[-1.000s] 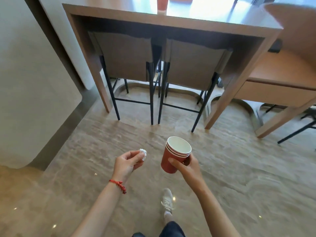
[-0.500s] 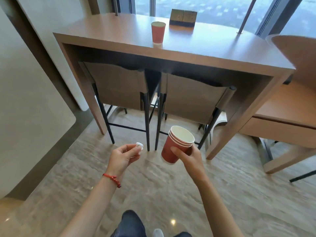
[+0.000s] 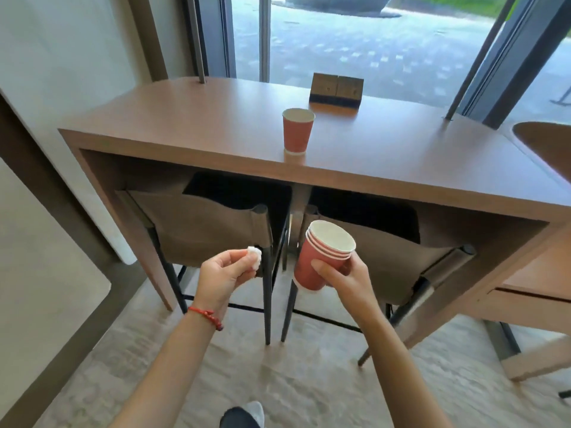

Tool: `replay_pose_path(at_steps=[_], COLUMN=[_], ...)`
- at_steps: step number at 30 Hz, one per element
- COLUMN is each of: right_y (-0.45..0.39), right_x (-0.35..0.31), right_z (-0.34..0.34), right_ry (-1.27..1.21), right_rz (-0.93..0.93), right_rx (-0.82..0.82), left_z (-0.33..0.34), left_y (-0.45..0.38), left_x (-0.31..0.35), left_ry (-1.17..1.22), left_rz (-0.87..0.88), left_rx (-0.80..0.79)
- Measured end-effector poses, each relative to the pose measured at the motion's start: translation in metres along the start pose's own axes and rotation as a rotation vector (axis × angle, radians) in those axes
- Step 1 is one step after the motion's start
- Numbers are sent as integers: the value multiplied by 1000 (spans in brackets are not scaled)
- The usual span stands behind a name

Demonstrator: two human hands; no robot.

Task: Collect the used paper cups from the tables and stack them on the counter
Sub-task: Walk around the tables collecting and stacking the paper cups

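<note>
Right hand (image 3: pixel 346 281) wrapped round nested red cups (image 3: pixel 321 257), tilted to 11 o'clock; left hand (image 3: pixel 222 274) pinching a white wad (image 3: pixel 254 261). At 12 o'clock, upright on the desk (image 3: pixel 191 125), lone cup (image 3: pixel 297 130): probably light, thin-walled, crushable, best taken mid-wall
</note>
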State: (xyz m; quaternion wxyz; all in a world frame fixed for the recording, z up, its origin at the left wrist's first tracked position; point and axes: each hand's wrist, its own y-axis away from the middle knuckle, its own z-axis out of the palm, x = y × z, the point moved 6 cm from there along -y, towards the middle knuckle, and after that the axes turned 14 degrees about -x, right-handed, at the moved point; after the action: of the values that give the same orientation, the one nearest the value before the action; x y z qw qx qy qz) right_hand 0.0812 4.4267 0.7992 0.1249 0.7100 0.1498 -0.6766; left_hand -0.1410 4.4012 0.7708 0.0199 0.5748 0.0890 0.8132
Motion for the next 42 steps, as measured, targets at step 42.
replay_pose_path(at_steps=[42], right_y=[-310], right_x=[-89], right_z=[-51], right_ry=[213], right_rz=[-192], right_rx=[-17], left_z=[16], left_y=[-238], left_x=[148], left_ry=[-45], left_rz=[234], left_rx=[-67])
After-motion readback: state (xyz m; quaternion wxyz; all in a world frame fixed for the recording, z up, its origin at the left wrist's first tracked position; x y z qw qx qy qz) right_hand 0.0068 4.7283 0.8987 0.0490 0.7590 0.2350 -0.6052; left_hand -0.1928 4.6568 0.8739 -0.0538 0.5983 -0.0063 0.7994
